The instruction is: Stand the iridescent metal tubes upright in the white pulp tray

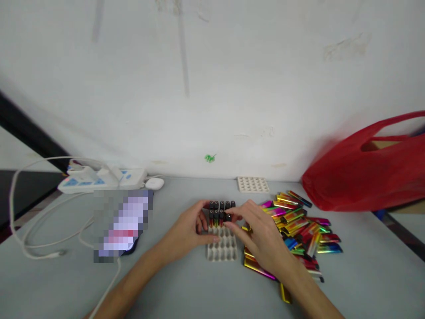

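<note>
A white holed tray [222, 250] lies on the grey table. Its far rows hold several upright shiny tubes with black tops [216, 212]; the nearer holes show bare. My left hand [192, 226] grips the tray's left side, thumb over its surface and fingers curled beside the tubes. With thumb and fingertips together, my right hand [254, 226] pinches a black-topped tube [228, 217] at the right of the second row. This tube leans slightly, and its lower part is partly hidden by my fingers.
A loose heap of metallic coloured tubes [299, 226] spreads to the right. Behind stands another white holed tray [253, 184] by the wall. A red bag [365, 173] sits at the far right. On the left are a phone [128, 223], a power strip [133, 178] and white cables [49, 255].
</note>
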A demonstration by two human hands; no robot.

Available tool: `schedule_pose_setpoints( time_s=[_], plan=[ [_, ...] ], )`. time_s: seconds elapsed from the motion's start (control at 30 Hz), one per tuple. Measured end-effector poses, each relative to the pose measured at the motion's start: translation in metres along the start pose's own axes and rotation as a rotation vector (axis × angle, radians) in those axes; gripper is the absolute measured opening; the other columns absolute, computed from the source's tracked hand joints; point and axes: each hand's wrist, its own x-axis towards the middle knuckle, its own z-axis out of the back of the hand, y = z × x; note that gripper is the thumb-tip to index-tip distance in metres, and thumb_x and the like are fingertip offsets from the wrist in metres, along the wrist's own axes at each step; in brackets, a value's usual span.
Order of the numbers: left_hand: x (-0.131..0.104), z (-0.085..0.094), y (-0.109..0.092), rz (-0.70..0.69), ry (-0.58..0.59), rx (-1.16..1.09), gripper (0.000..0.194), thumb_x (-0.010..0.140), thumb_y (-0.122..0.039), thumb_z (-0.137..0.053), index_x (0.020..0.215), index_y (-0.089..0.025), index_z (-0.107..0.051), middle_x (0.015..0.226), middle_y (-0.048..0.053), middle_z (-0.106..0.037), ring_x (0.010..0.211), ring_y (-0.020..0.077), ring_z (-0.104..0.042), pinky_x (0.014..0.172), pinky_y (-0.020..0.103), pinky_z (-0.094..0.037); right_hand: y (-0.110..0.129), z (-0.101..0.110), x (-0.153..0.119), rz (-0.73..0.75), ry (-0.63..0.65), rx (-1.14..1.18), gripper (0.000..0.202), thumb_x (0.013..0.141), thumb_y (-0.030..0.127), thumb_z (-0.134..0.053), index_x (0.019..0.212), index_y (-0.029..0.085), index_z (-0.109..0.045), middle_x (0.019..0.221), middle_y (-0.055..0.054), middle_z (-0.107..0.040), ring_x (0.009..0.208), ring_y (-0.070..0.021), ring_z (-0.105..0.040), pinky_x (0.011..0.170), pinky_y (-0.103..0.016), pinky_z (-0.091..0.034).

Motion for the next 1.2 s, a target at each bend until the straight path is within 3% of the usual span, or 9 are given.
schedule_pose_setpoints(
  time_s=[0.17,0.3,0.5,0.83,1.2],
  plan=[
    [-0.001,0.000,-0.001,0.011,-0.002,-0.006,0.082,0.073,-0.043,-0.100,0.139,-0.019,-0.060,0.086,-0.004,-0.066,0.076,0.0207,-0.062,0.068,0.030,-0.049,-0.006,-0.004,-0.002,-0.028,-0.068,-0.026,0.025,0.112,0.027,-0.070,0.136,0.020,-0.067,0.102,-0.005,-0.073,0.096,-0.0256,-0.070,0.087,-0.040,-0.055],
    [-0.001,0.000,0.000,0.008,-0.007,-0.015,0.082,0.072,-0.043,-0.101,0.138,-0.020,-0.059,0.087,-0.004,-0.066,0.075,0.0203,-0.061,0.067,0.030,-0.049,-0.009,-0.006,-0.002,-0.061,-0.109,-0.016,0.016,0.113,0.026,-0.068,0.128,0.022,-0.070,0.104,-0.006,-0.074,0.095,-0.0241,-0.071,0.085,-0.038,-0.056],
    [0.000,0.000,0.001,0.015,-0.008,0.001,0.083,0.071,-0.043,-0.102,0.139,-0.020,-0.059,0.087,-0.003,-0.067,0.075,0.0208,-0.062,0.068,0.030,-0.049,-0.004,-0.002,0.000,-0.094,-0.092,0.009,0.009,0.112,0.025,-0.069,0.120,0.022,-0.071,0.101,-0.005,-0.073,0.093,-0.0236,-0.071,0.083,-0.038,-0.056],
    [-0.001,0.001,-0.002,-0.001,0.010,0.005,0.080,0.074,-0.043,-0.099,0.139,-0.019,-0.059,0.092,-0.001,-0.069,0.078,0.0217,-0.064,0.071,0.032,-0.051,0.000,0.001,0.000,-0.021,-0.053,0.013,0.010,0.110,0.022,-0.073,0.119,0.020,-0.070,0.098,-0.004,-0.072,0.092,-0.0236,-0.069,0.081,-0.037,-0.053],
    [-0.001,0.000,0.003,-0.004,0.000,-0.008,0.080,0.075,-0.046,-0.099,0.139,-0.020,-0.060,0.087,-0.003,-0.065,0.077,0.0213,-0.063,0.069,0.031,-0.050,0.000,0.006,0.002,-0.053,-0.016,0.090,0.011,0.108,0.030,-0.077,0.114,0.023,-0.072,0.096,-0.003,-0.073,0.089,-0.0214,-0.070,0.080,-0.036,-0.053]
  ],
)
